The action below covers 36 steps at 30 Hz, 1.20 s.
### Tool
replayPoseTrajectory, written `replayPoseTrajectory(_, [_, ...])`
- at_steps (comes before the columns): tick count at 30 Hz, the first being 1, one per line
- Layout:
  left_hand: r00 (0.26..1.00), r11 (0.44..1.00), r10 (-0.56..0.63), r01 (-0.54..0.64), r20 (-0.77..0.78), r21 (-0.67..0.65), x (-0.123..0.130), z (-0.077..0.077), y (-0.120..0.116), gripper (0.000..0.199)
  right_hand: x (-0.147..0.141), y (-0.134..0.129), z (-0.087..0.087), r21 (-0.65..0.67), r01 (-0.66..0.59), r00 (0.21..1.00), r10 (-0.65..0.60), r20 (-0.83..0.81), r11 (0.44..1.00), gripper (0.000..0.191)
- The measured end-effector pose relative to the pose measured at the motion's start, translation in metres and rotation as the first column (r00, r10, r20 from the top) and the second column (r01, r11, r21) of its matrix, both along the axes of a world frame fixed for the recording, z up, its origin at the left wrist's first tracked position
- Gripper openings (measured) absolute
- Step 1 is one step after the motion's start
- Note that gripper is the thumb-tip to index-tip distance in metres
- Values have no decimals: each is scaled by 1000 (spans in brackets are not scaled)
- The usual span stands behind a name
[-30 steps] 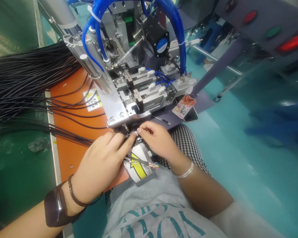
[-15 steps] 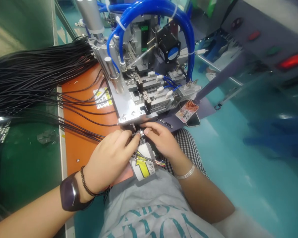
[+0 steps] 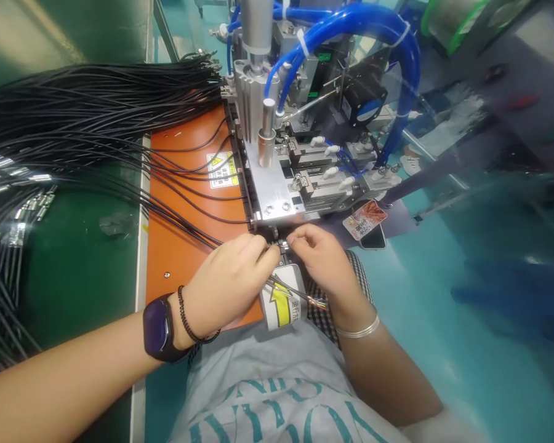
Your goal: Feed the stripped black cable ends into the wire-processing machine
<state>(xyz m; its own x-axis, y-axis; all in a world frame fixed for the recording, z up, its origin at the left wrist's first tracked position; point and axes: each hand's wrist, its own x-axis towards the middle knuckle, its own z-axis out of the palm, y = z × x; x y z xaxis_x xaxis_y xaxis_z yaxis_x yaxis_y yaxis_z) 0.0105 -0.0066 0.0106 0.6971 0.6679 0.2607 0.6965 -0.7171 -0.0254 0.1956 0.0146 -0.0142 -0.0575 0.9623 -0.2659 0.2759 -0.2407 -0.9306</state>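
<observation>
My left hand is closed, its fingers and thumb around thin black cables that come in from the left. Out from under this hand toward the right stick cable ends with bare coloured wires, above a white plate with a yellow arrow. My right hand has thumb and index finger pinched together at a small metal fixture by the machine's front edge. Whatever lies between those fingertips is too small to make out. Both hands nearly meet at the fixture.
A machine with metal cylinders and thick blue hoses stands just beyond my hands. Several cables lie across the orange board, fed from a large black cable bundle. At right rests a phone beside a printed card.
The view has shifted, so the machine sits further right. My right index finger has drawn back from under the metal plate into a pinch. The left hand keeps its grip near the fixture.
</observation>
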Motion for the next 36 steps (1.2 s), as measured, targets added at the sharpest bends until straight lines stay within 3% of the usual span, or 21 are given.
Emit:
replayPoseTrajectory(7, [989, 991, 108, -116, -103, -68, -2, 16, -8, 18, -2, -8, -13, -83, 122, 981, -133, -138, 989, 16])
replayPoseTrajectory(11, [980, 992, 126, -129, -155, -10, -1, 25, -18, 20, 3, -12, -14, 96, 87, 996, -87, 0, 992, 13])
replayPoseTrajectory(14, [961, 983, 182, -183, -207, 14, 2, 25, -27, 26, 10, -15, -16, 295, -15, 995, -14, 98, 955, 9])
replayPoseTrajectory(16, [951, 976, 217, -210, -221, 55, 4, 23, -31, 32, 14, -16, -18, 360, -79, 990, 32, 137, 930, 8])
replayPoseTrajectory(25, [955, 975, 220, -224, -196, 5, 5, 18, -29, 21, 13, -15, -34, 350, -144, 983, 92, 162, 926, 11])
replayPoseTrajectory(30, [962, 977, 211, -215, -175, -5, 4, 16, -26, 20, 20, -18, -27, 400, -146, 973, 58, 223, 905, 6])
replayPoseTrajectory(32, [967, 979, 197, -203, -159, -20, 2, 16, -25, 20, 24, -22, -16, 491, -193, 962, 66, 263, 850, 16])
replayPoseTrajectory(33, [969, 979, 195, -201, -150, -26, 1, 17, -24, 20, 25, -25, -8, 540, -274, 946, 122, 300, 796, 22])
replayPoseTrajectory(36, [975, 979, 190, -197, -117, -50, 0, 19, -22, 20, 24, -35, 13, 577, -611, 791, 404, 459, 542, 38])
